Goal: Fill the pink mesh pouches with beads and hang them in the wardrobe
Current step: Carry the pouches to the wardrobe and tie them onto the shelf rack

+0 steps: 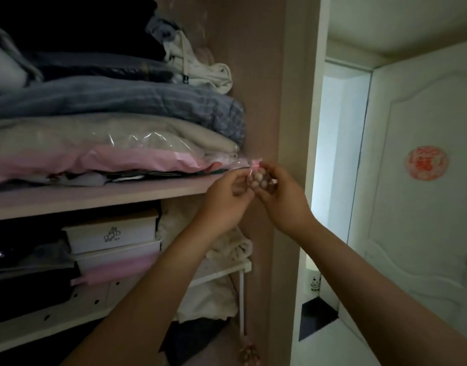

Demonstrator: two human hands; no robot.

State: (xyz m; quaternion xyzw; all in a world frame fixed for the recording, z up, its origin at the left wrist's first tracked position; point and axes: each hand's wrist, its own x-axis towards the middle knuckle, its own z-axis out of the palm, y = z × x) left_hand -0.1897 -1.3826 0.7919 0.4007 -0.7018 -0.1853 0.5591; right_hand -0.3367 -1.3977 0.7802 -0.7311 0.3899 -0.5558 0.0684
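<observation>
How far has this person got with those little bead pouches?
One pink pouch already seems to hang low on the white rack, though it is dim. A second pouch, full of beads, is held by the left hand and right hand beside the shelf. It is not yet hung.

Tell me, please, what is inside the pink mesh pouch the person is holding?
Round pale beads show through the pink mesh pouch; the left hand and right hand cover its sides, so its fill is hidden.
</observation>
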